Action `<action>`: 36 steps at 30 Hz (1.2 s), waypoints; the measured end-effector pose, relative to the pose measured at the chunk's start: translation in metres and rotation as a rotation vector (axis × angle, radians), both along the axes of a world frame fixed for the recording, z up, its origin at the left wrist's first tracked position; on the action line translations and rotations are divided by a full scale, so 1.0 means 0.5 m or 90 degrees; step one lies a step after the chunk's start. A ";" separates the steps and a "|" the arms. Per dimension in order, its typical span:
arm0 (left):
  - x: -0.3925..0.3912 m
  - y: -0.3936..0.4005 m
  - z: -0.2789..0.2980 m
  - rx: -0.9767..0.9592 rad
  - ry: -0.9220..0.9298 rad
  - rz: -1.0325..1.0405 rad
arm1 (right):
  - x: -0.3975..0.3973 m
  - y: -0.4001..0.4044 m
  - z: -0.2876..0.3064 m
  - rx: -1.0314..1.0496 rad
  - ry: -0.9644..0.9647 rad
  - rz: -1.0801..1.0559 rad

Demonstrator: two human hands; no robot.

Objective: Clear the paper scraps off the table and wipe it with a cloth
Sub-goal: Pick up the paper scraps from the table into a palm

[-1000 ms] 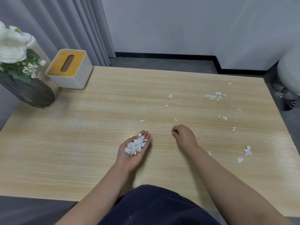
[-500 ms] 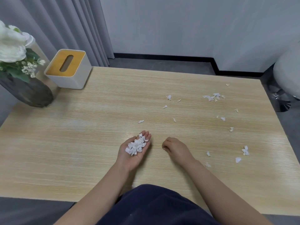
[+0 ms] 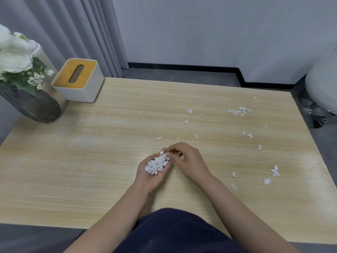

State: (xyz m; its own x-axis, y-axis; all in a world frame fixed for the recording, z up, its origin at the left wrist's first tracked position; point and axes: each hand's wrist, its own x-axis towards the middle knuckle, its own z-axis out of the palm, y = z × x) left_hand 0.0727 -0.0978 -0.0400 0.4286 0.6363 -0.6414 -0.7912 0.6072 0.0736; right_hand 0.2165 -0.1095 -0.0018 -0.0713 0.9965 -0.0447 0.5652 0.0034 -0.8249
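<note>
My left hand (image 3: 148, 178) lies palm up above the wooden table (image 3: 102, 154), with a heap of white paper scraps (image 3: 157, 164) cupped in the palm. My right hand (image 3: 191, 161) has its curled fingertips at the far edge of that heap, pinching what looks like a small scrap. Loose scraps remain scattered on the right half of the table: a cluster at the far right (image 3: 238, 111), a few near the right edge (image 3: 275, 170), and one just beyond my hands (image 3: 158, 138). No cloth is in view.
A white tissue box with a wooden lid (image 3: 78, 79) stands at the far left corner. Beside it is a dark vase of white flowers (image 3: 34, 105). A grey stool (image 3: 322, 83) stands off the table's right side. Curtains hang behind on the left.
My right hand has moved left from the table surface to the heap in my left palm. My left hand has stayed in place, holding the scraps.
</note>
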 end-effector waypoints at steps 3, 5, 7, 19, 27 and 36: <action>0.009 -0.002 0.010 -0.005 -0.022 -0.006 | -0.033 -0.007 0.006 0.005 -0.033 0.085; 0.011 0.003 0.010 -0.037 0.016 -0.009 | -0.043 -0.008 0.001 0.022 -0.069 0.126; 0.010 0.008 0.001 -0.066 0.001 -0.015 | -0.045 -0.010 -0.004 0.037 -0.087 0.167; 0.011 0.015 0.016 -0.040 -0.028 0.044 | -0.006 0.002 0.006 0.010 0.082 0.000; 0.013 0.023 0.014 -0.036 -0.024 0.001 | 0.049 0.042 -0.033 0.014 0.003 -0.136; 0.014 0.046 0.017 -0.077 -0.049 0.033 | 0.149 0.134 -0.142 -0.138 -0.185 -0.256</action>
